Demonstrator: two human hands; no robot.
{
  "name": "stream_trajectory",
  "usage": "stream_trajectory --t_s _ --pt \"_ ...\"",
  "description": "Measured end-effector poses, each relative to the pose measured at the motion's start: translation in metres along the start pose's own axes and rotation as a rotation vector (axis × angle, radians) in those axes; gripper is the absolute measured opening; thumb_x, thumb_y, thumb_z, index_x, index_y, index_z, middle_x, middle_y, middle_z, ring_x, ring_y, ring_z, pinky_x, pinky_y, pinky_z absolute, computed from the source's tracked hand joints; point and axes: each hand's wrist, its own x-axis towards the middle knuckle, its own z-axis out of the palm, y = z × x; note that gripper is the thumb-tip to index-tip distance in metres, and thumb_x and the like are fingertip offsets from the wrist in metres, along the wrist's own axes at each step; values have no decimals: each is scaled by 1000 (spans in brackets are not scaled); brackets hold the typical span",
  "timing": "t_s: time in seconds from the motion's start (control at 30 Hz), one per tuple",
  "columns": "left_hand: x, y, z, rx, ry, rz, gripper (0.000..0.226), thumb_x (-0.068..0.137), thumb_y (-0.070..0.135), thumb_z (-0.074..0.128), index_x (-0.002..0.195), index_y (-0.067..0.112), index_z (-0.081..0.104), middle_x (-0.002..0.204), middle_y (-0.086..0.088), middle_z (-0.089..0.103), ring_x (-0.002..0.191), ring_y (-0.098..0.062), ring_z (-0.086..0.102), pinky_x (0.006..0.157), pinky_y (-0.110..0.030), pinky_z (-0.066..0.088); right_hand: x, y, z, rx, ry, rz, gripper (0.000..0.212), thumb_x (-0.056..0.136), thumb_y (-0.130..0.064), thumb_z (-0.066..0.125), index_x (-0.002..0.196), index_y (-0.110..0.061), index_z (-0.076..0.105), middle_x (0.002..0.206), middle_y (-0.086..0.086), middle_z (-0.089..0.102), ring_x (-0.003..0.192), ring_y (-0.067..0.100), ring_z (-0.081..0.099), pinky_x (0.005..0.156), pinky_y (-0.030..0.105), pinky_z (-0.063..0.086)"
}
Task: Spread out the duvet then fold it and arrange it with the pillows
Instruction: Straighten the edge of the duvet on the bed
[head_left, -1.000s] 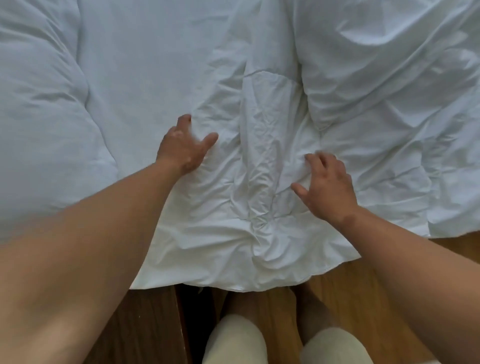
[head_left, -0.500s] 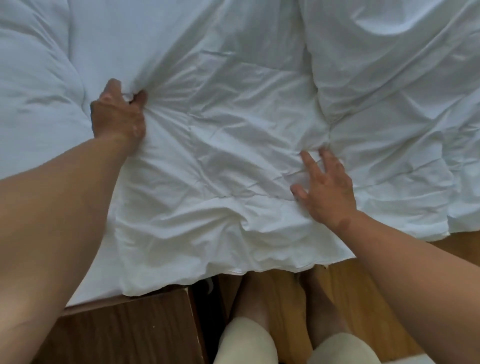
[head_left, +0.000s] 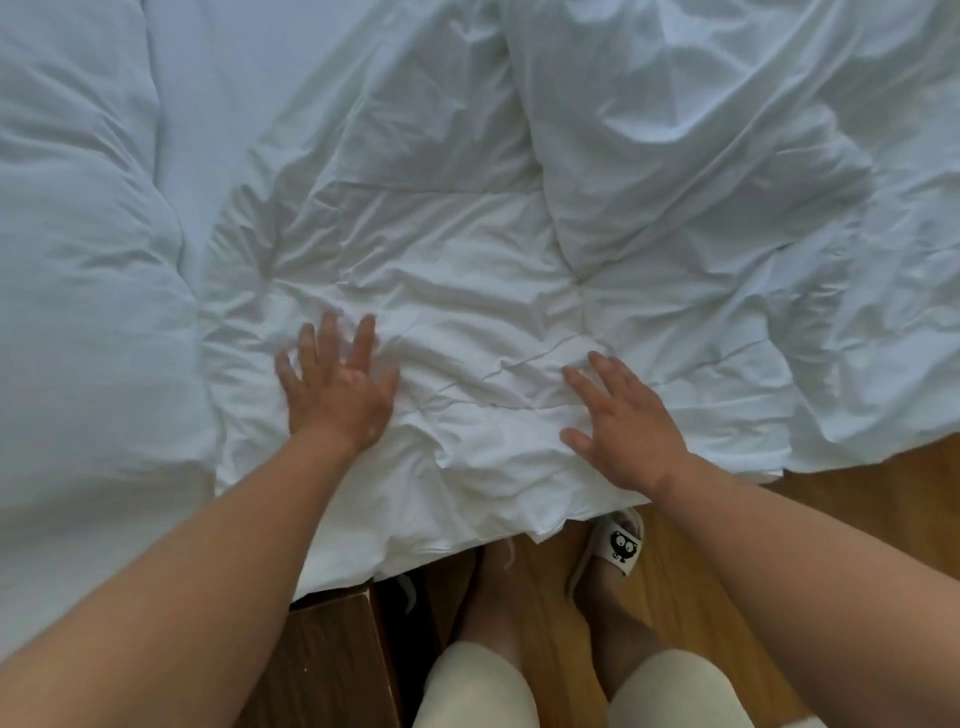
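Now we rest our left hand (head_left: 337, 389) and right hand (head_left: 626, 431) flat, fingers spread, on the crumpled white quilted duvet (head_left: 467, 260) — gripping nothing, likely smoothing wrinkles. It lies across the bed (head_left: 234, 78), near edge overhanging the wooden floor (head_left: 857, 499), beside a plump white pillow (head_left: 78, 260).

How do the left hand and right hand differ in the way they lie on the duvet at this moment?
The left hand lies farther in from the near edge of the duvet; the right hand sits close to that edge. The left hand's fingers fan wide and look blurred; the right hand's fingers are sharp and lie closer together, thumb stuck out sideways. Both are palm-down on the duvet with straight fingers, gripping no fabric.
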Motion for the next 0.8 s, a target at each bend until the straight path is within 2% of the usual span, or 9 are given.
stream_trajectory --t_s 0.13,0.23,0.33,0.4,0.57,0.8 --pt "-67 41 29 -36 -207 24 71 96 64 23 156 39 -5 166 -3 -6 152 -29 0 121 -52 13 -58 34 -17 13 -69 105 79 97 -60 43 160 -30 5 168 4 -1 155 26 3 123 45 20" --pt "-98 64 26 -77 -278 -10 68 98 59 27 157 35 6 164 -6 11 150 -30 15 118 -50 26 -99 67 -34 60 -93 188 78 97 -57 45 160 -30 9 168 4 4 153 27 9 121 48 26" --pt "-113 77 17 -58 -383 57 62 95 53 30 153 32 26 156 -9 28 141 -31 30 110 -46 37 -133 98 -48 184 -86 294 74 97 -53 51 158 -28 18 165 5 15 151 27 20 118 47 31" --pt "-126 94 3 -77 -438 61 68 93 58 29 153 29 21 153 -8 32 135 -31 37 107 -44 39 -155 122 -55 307 -56 384 73 95 -52 55 156 -26 24 162 5 24 147 27 28 116 45 35" --pt "-167 157 -28 47 -426 126 69 99 51 40 158 27 13 151 -12 35 136 -34 38 110 -44 37 -215 187 -62 584 -5 585 71 92 -48 61 153 -24 34 157 2 33 138 24 44 109 39 42" --pt "-209 296 -43 34 -399 101 71 98 51 46 157 29 15 150 -12 36 135 -32 40 109 -43 39 -265 300 -69 726 -4 617 69 92 -45 63 152 -25 36 155 3 36 134 24 48 107 37 42"
